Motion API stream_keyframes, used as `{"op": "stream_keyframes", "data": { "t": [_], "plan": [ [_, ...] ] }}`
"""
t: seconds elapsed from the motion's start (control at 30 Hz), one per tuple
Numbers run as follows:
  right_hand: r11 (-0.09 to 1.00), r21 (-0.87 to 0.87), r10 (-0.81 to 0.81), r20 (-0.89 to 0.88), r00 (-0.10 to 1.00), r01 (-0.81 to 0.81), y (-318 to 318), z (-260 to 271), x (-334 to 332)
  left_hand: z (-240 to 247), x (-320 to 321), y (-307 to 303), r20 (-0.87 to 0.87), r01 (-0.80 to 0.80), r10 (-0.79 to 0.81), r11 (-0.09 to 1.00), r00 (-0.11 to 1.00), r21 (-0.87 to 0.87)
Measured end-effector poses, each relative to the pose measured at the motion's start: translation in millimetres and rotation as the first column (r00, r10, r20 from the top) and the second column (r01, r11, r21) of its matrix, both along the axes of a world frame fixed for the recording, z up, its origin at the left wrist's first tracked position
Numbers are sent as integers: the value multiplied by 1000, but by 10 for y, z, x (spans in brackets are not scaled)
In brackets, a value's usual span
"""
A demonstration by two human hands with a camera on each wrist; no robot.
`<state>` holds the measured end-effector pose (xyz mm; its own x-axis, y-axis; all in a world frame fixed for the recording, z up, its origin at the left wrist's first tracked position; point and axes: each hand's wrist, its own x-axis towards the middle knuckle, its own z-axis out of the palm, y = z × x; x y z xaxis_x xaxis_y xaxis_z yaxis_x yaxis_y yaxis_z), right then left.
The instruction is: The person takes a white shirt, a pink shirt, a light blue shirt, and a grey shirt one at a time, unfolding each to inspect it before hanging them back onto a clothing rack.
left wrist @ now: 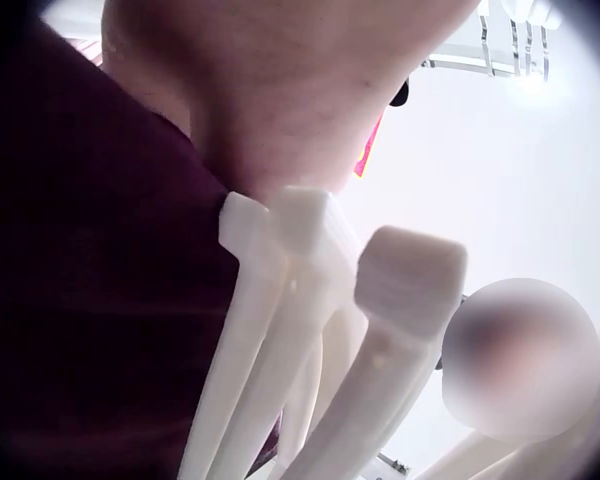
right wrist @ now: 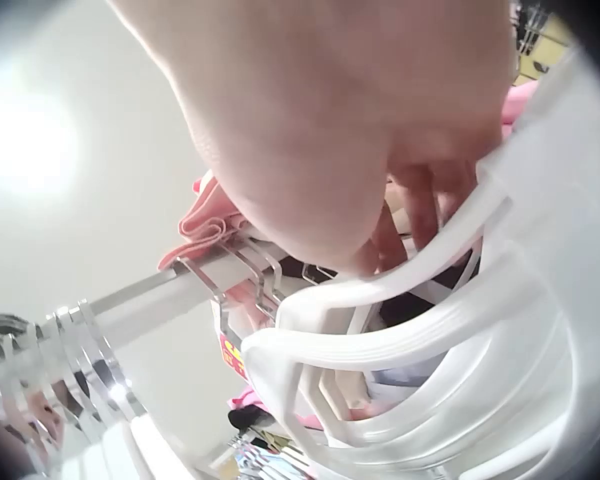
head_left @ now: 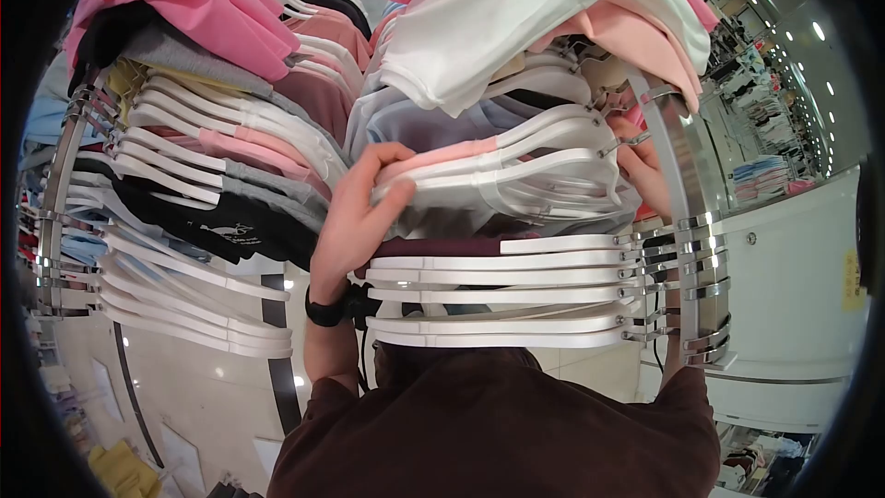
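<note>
In the head view my left hand [head_left: 355, 212] grips the shoulder ends of white hangers [head_left: 544, 143] with pink and white garments on them, thumb on the near side and fingers over the far side. My right hand [head_left: 645, 173] is behind the metal rail, beside the hook ends of these hangers. From the right wrist, its fingers [right wrist: 417, 205] reach down behind the white hanger arms [right wrist: 380, 345]; their tips are hidden, so I cannot tell whether they hold one. Below the left hand, a dark maroon garment [head_left: 442, 246] hangs at the front, beside several bare white hangers [head_left: 498, 295].
The metal rail [head_left: 678, 157] runs along the right, its hanger hooks bunched at the near end. White and pink clothes [head_left: 516, 18] lie draped over the top. Another rack of hung clothes [head_left: 212, 166] stands at the left. A white cabinet [head_left: 802, 267] is beyond the rail.
</note>
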<state>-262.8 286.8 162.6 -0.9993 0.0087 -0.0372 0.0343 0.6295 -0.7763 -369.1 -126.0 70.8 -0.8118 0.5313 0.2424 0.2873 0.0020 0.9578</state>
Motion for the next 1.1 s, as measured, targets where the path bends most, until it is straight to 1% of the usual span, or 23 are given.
{"op": "stream_keyframes", "data": {
  "t": [0.03, 0.1, 0.13, 0.17, 0.23, 0.3, 0.33, 0.37, 0.43, 0.53, 0.6, 0.67, 0.73, 0.77, 0.83, 0.97, 1.03, 1.1],
  "plan": [
    [999, -41, 11, -7, 1000, -12, 1, -9, -42, 31, 34, 3, -3, 4, -4, 1000, 1000, 5],
    [987, -160, 21, 7, 1000, -20, 155, -38, -140, 80, 85, 30, -103, 53, -58, 997, 993, -52],
    [977, -211, 23, 19, 1000, -18, 227, -39, -135, 63, 67, 25, -74, 75, -81, 993, 994, -87],
    [966, -258, 23, 35, 999, -13, 296, -41, -118, 76, 59, 26, -78, 83, -89, 993, 993, -83],
    [940, -342, 31, 76, 997, -3, 433, -45, -122, 124, 49, 16, 33, 174, -172, 981, 985, -79],
    [916, -401, 36, 112, 993, 12, 482, -66, -146, 144, 33, -5, 37, 196, -193, 977, 980, -88],
    [903, -428, 40, 130, 991, 19, 469, -87, -161, 167, 14, -18, -109, 186, -195, 979, 975, -87],
    [912, -410, 25, 123, 992, 28, 449, -134, -252, 205, 1, -15, -253, 180, -196, 980, 947, -84],
    [789, -599, 7, 232, 973, 137, 195, 27, -288, 384, 9, 6, -270, 184, -199, 980, 942, -78],
    [853, -522, 27, 66, 997, 12, 9, 45, -372, 728, 4, 65, -392, 259, -279, 960, 877, -104],
    [887, -455, 63, -45, 997, -77, -73, 68, -442, 752, -25, 120, -409, 262, -281, 960, 868, -103],
    [900, -419, 81, -107, 991, -119, -118, 119, -452, 746, -46, 139, -425, 266, -284, 958, 859, -104],
    [890, -437, 100, -82, 992, -126, -122, 151, -440, 712, -45, 123, -371, 221, -249, 968, 895, -118],
    [887, -444, 106, -73, 992, -127, -101, 147, -446, 692, -44, 101, -371, 222, -250, 968, 894, -119],
    [893, -424, 134, -67, 989, -150, -79, 206, -432, 669, -52, 66, -279, 235, -253, 967, 926, -95],
    [930, -276, 202, -166, 965, -242, -133, 401, -361, 662, -60, 128, -339, 219, -254, 966, 906, -138],
    [940, -191, 239, -227, 944, -284, -176, 469, -408, 662, -50, 211, -346, 194, -204, 979, 916, -62],
    [941, -105, 278, -303, 912, -321, -254, 510, -440, 620, -47, 212, -333, 163, -176, 984, 926, -65]
  ]
}}
